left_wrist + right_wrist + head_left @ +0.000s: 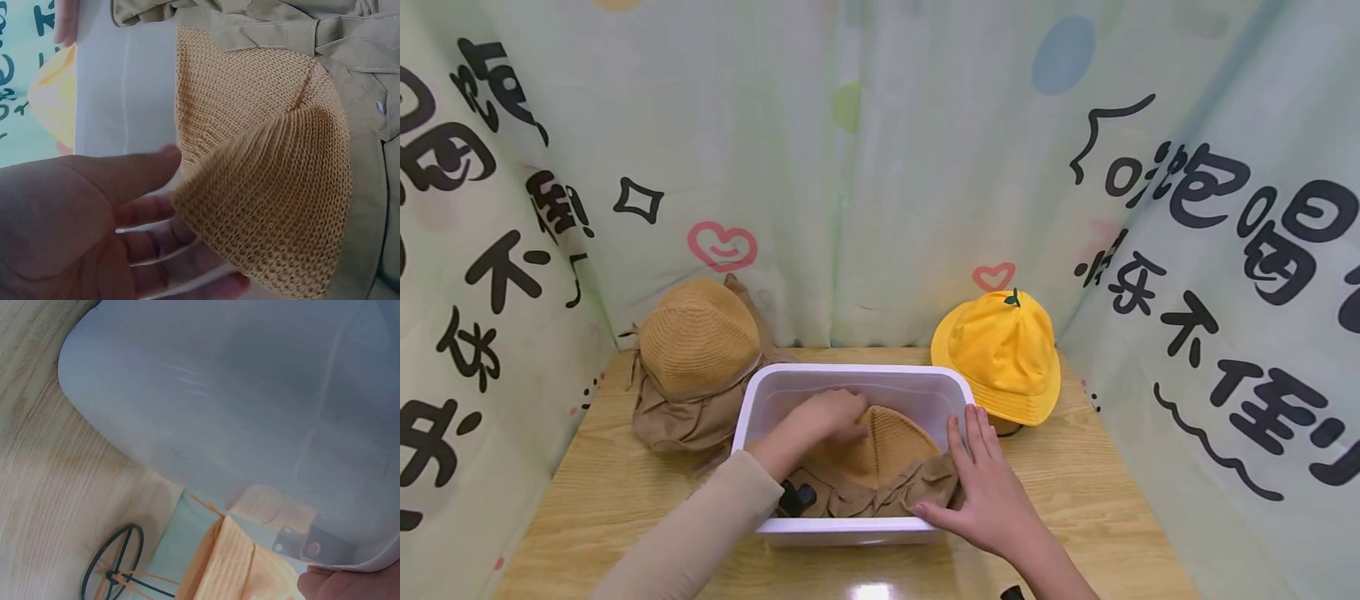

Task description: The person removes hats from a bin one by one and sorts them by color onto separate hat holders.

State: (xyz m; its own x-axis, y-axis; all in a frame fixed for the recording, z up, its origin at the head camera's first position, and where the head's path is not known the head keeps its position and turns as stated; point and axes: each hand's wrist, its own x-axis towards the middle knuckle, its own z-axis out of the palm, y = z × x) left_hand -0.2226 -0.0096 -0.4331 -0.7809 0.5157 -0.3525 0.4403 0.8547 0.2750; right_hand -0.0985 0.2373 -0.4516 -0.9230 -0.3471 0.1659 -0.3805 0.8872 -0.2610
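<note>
A white plastic bin [850, 526] stands on the table with a tan knitted hat [895, 442] inside, its brown cloth brim [369, 156] bunched along the front. My left hand [835, 412] reaches into the bin beside the hat's crown. In the left wrist view, the fingers of that hand [125, 231] extend behind the crown's tip, and the thumb lies by its edge; no firm grip shows. My right hand [992, 500] rests over the bin's right rim with fingers straight and thumb spread near the front corner. The right wrist view shows the bin's outer wall [206, 412] and fingertips at its rim.
Behind left of the bin, another tan knitted hat [700, 342] with brown cloth sits upright. A yellow bucket hat [1000, 358] with a green sprout is behind right. Its dark wire stand [112, 575] shows low down. Printed curtains [880, 183] enclose the wooden table [1075, 492].
</note>
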